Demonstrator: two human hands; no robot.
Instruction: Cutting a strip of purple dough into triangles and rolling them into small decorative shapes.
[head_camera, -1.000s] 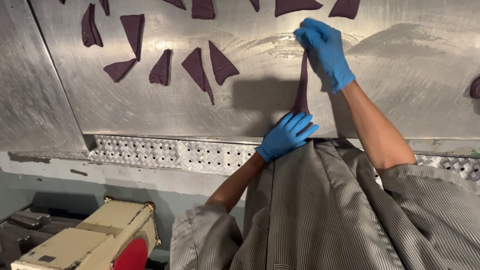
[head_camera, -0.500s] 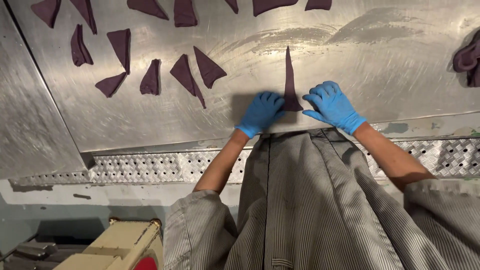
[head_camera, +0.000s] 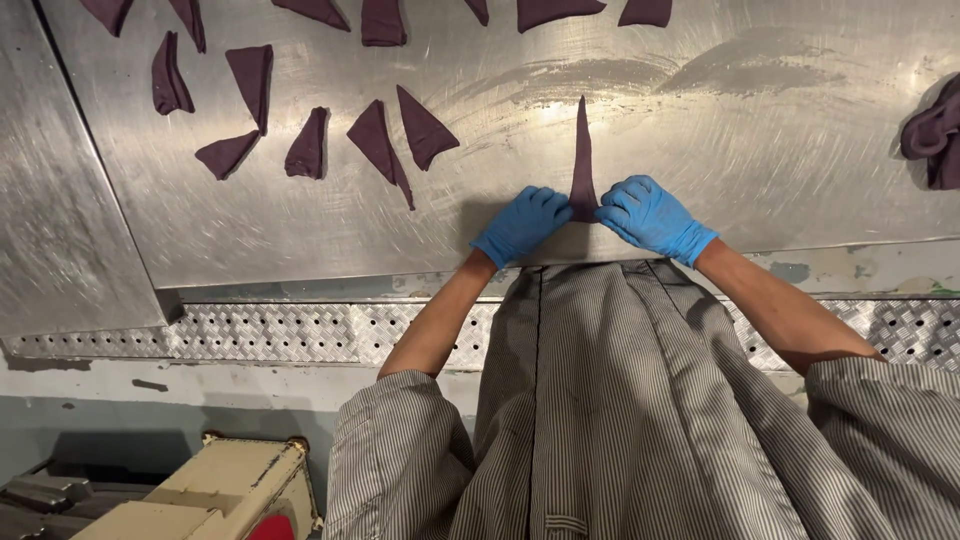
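Both my hands wear blue gloves and rest on a steel table (head_camera: 700, 120). Between them lies a long, narrow dark purple strip of dough (head_camera: 582, 160), pointing away from me. My left hand (head_camera: 522, 224) pinches the near end of the strip from the left. My right hand (head_camera: 652, 216) presses the same near end from the right. The wide base of the strip is partly hidden under my fingers.
Several dark purple triangular pieces (head_camera: 400, 130) lie on the table's left and far side. A dark purple lump (head_camera: 932, 135) sits at the right edge. Below the table runs a perforated metal ledge (head_camera: 280, 332); a beige box (head_camera: 215, 495) stands on the floor at lower left.
My right hand came down from the strip's far tip to its near end. My left hand moved up beside it, and both now hold the base.
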